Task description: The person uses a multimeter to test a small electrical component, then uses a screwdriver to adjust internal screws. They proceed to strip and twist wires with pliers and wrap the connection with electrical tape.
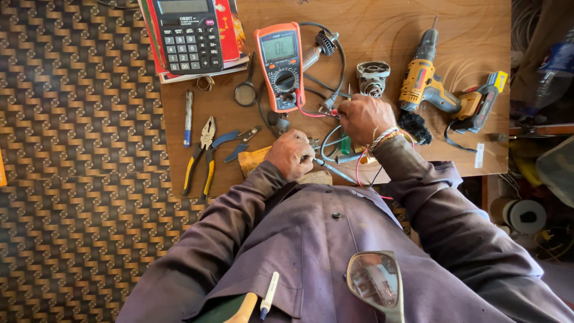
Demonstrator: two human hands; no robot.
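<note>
Wooden tabletop (382, 24), left to right: pliers (203, 152) left of the multimeter (280, 66); left hand (291, 154) below it, fingers curled around a probe (332, 168); right hand (365, 118) just right, fingers closed on the red lead (311, 112); yellow drill (421, 75) farther right.

The orange meter's grey screen (279, 46) sits just above the fingers; the black calculator's grey screen (182, 6) is farther up-left.

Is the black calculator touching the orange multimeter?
Apart. The head view shows bare wooden board between the calculator and the multimeter.
</note>
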